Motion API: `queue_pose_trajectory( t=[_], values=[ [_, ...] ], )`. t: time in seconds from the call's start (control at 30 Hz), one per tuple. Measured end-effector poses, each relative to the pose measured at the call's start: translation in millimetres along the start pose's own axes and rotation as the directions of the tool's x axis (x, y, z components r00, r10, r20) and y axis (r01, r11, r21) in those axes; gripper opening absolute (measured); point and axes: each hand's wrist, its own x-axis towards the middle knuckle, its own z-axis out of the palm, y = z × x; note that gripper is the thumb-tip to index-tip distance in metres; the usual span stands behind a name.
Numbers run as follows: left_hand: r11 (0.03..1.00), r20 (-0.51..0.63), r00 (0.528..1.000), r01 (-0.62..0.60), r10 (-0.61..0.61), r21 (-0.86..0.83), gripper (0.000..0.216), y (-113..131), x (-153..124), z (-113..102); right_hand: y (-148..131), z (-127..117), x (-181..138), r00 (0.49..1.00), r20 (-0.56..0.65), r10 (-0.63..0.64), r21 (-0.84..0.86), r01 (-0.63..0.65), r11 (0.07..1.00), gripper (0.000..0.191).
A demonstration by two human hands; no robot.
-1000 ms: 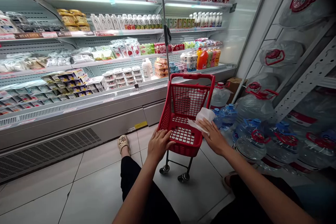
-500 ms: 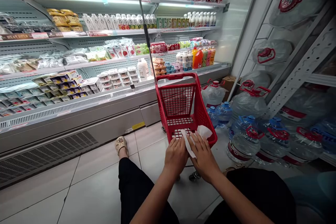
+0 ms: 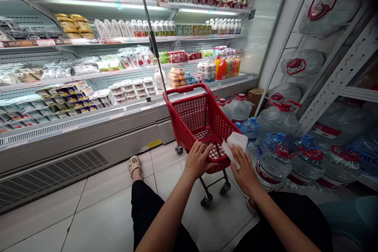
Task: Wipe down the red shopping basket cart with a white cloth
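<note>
A small red plastic shopping cart [image 3: 189, 134] stands in front of me, its grid basket tilted and with nothing lying in it. My left hand [image 3: 199, 160] is curled over the basket's near rim, thumb along the outside. At the near right corner, my right hand [image 3: 244, 171] presses a folded white wipe [image 3: 238, 140] against the rim. Part of the wipe hangs below the fingers. A thin upright pole [image 3: 152, 39] rises from the cart's far left corner.
A long refrigerated display case [image 3: 130, 138] with dairy and drinks runs along the left and back. Large water bottles [image 3: 273, 165] crowd the floor on the right by a white metal rack [image 3: 333, 75]. My shoe [image 3: 135, 166] rests on the tiles.
My hands have moved apart: the left now lies on the near rim, the right has shifted right with the wipe. The cart has turned and its basket opening shows more.
</note>
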Motion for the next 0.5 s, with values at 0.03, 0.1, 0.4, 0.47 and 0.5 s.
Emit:
queue_pose_trajectory(
  t=[0.03, 0.1, 0.4, 0.47, 0.5],
  values=[
    [1.0, -0.01, 1.0, 0.012, -0.012, 0.009, 0.078, 6.9, 1.8, 4.4, -10.6, 2.8, -3.0, 1.0, -0.009, -0.012, 0.007, 0.012, 1.0, 0.069],
    [0.999, -0.033, 0.999, 0.042, -0.041, 0.034, 0.078, 20.2, 4.5, 11.4, -33.3, 8.3, -9.7, 0.998, -0.008, -0.055, 0.023, 0.055, 0.998, 0.07],
    [0.997, -0.024, 0.996, -0.081, 0.081, -0.018, 0.088, 26.7, -5.4, 3.7, -22.7, 3.9, -25.7, 0.979, -0.005, -0.203, -0.043, 0.203, 0.978, 0.074],
    [0.997, -0.011, 0.997, -0.079, 0.08, 0.014, 0.087, 4.1, -6.2, -6.4, -2.8, -0.6, -25.4, 0.984, -0.024, -0.179, -0.072, 0.177, 0.982, 0.073],
    [0.998, -0.019, 0.999, -0.038, 0.039, 0.043, 0.086, -9.0, -5.8, -12.0, 6.6, -2.1, -24.9, 0.987, -0.039, -0.158, -0.081, 0.155, 0.985, 0.072]
  ],
)
